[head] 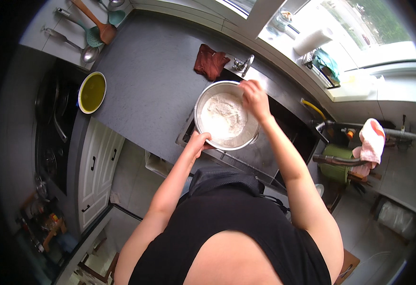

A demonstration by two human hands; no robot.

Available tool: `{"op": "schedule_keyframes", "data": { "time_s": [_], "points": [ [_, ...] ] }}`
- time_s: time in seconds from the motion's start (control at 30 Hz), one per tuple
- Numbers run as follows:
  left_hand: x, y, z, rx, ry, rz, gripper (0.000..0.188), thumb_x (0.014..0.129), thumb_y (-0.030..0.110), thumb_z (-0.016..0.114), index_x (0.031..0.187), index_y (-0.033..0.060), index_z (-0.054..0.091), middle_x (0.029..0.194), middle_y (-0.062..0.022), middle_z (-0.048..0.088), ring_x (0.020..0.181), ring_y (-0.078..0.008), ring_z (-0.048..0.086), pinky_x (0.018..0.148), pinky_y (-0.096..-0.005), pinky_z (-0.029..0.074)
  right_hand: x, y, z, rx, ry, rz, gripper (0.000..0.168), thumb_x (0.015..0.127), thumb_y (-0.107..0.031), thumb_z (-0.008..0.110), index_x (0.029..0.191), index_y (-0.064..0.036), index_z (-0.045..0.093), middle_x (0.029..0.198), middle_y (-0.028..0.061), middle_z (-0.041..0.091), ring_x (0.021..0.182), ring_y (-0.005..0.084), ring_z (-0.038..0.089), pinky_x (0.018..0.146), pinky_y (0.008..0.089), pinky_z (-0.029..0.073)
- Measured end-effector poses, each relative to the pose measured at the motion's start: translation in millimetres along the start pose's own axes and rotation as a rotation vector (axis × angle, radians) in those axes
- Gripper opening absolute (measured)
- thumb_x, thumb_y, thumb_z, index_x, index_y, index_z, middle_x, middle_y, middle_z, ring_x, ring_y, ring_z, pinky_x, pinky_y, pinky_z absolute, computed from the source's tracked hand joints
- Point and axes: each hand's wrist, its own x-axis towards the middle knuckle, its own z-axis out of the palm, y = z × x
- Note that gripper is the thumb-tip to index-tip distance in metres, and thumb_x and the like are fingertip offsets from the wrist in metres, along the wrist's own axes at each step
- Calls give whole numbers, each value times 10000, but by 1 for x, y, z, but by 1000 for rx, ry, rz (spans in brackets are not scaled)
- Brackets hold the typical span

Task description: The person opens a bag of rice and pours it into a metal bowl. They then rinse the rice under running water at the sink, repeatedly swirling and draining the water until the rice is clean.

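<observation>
My left hand (pixel 198 142) grips the near left rim of a round metal pot (pixel 252 133), thumb on the rim and fingers beneath. In the pot lies white flour (pixel 225 114), with a rough, lumpy patch on its surface. My right hand (pixel 254 98) is at the pot's far right rim, its fingers bent; whether it grips the rim or hovers over it, I cannot tell. The pot is over the near left part of a dark sink (pixel 261 158). A crumpled reddish-brown cloth (pixel 209 62) lies on the grey counter (pixel 147 82), left of the metal faucet (pixel 244 66).
A white-rimmed bowl of yellow-green liquid (pixel 92 93) stands at the counter's left edge, beside a black stove (pixel 51 142). Ladles and a wooden spatula (pixel 107 32) hang at upper left. A paper towel roll (pixel 313 41) is on the windowsill; a pink cloth (pixel 372 140) hangs at right.
</observation>
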Motion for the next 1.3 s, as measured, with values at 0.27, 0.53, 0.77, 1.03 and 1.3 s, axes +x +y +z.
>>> {"op": "schedule_keyframes", "data": {
  "time_s": [0.27, 0.53, 0.77, 1.03, 1.3],
  "points": [
    [-19, -19, 3, 139, -154, -93, 626, 643, 7, 476, 1252, -5, 334, 1054, -157, 524, 847, -246, 596, 619, -386, 570, -132, -74, 7, -53, -368, 267, 449, 671, -44, 577, 1109, -137, 552, 1175, 142, 451, 975, 324, 504, 821, 381, 466],
    [-46, -46, 37, 404, -383, -226, 610, 653, 20, 471, 1246, 11, 326, 964, -139, 539, 768, -214, 595, 591, -362, 564, -174, -118, -14, 20, -379, 395, 261, 705, -60, 535, 959, -64, 597, 985, 86, 540, 969, 245, 520, 793, 341, 468],
    [-81, -80, 77, 588, -582, -307, 578, 644, 24, 473, 1208, -11, 352, 925, -141, 535, 752, -226, 589, 579, -360, 558, -260, -137, -80, -403, -225, 532, 282, 720, -105, 540, 992, -149, 596, 1113, 70, 521, 1054, 290, 477, 831, 406, 450],
    [-118, -165, 108, 700, -720, -407, 586, 642, 7, 451, 1216, -12, 333, 973, -166, 517, 821, -263, 586, 612, -390, 566, -402, -192, -96, -418, -315, 986, 183, 718, -48, 530, 888, -42, 597, 945, 124, 576, 900, 271, 559, 646, 363, 521],
    [-161, -231, 125, 747, -736, -414, 525, 678, -2, 423, 1195, -38, 339, 978, -178, 535, 835, -279, 609, 670, -424, 562, -451, -201, -103, -223, -261, 761, 118, 692, -99, 554, 784, -105, 629, 975, 68, 583, 988, 255, 525, 793, 380, 458]
  ]
}}
